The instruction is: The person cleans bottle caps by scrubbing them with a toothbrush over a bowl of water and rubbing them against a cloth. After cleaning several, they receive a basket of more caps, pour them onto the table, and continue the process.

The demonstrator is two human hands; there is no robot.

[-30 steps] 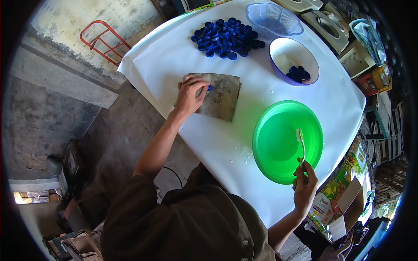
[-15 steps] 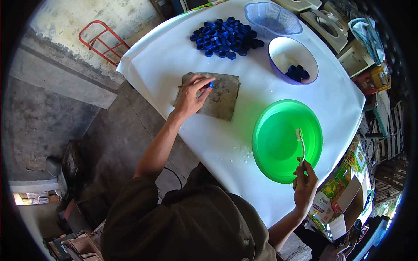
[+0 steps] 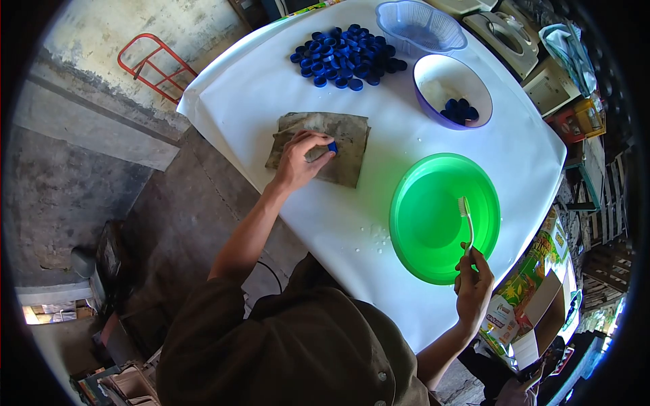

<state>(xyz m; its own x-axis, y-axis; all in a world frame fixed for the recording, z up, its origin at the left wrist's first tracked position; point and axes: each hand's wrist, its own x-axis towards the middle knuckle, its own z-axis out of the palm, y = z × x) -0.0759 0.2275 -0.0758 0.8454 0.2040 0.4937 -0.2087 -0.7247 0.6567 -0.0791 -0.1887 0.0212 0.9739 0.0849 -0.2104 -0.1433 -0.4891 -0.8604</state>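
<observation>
Between the thumb and fingers of my left hand (image 3: pixel 302 161) is a blue bottle cap (image 3: pixel 332 147), held over a worn, stained grey-brown cloth (image 3: pixel 345 166) that lies folded flat on the table. My right hand (image 3: pixel 474 284) is closed round the handle of a white toothbrush (image 3: pixel 467 220). The brush points away from me, bristles over the green basin (image 3: pixel 399 233). A large heap of blue caps (image 3: pixel 342 57) lies at the far side of the table. Several more caps (image 3: pixel 459 110) sit in a purple bowl with a white inside (image 3: pixel 430 111).
A clear plastic basket (image 3: pixel 406 44) stands behind the bowl. Water drops dot the white table cover (image 3: pixel 325 223) left of the basin. An opened cardboard box (image 3: pixel 535 325) is by the table's right edge. A red metal frame (image 3: pixel 156 64) leans at the far left wall.
My left hand has shifted slightly down toward me over the cloth and turned the cap. My right hand and the toothbrush have hardly moved. The whole view has slid slightly.
</observation>
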